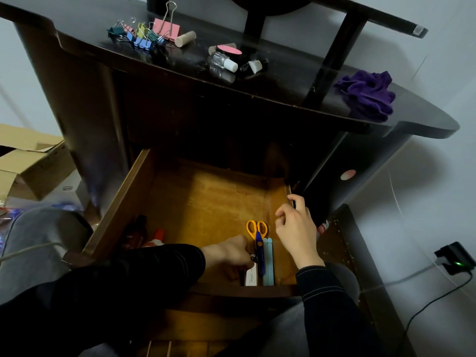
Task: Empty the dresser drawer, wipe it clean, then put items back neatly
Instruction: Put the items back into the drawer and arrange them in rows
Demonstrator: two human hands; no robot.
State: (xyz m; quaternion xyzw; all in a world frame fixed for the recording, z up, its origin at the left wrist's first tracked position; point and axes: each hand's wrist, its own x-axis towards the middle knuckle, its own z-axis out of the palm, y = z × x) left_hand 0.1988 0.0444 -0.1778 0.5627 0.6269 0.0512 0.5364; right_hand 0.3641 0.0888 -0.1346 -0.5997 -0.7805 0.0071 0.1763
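Note:
The wooden drawer [206,202] stands pulled open below the dark dresser top [283,81]. Inside at the front lie orange-handled scissors [257,234] with a blue blade, two pale blue sticks [268,261], a white tag [252,276], and at the left a dark bottle [139,231] and a red-and-white tube [157,237]. My left hand [229,251] reaches into the drawer front and pinches a small dark object beside the scissors. My right hand [296,228] hovers over the drawer's right side, fingers loosely curled, fingertips at the side wall's top edge.
On the dresser top lie several coloured binder clips [144,32], a cork [185,38], a pink-lidded compact [228,49], small bottles [224,61] and a purple cloth [368,95]. Cardboard boxes [28,163] stand at the left. A charger [454,258] is plugged in at the right.

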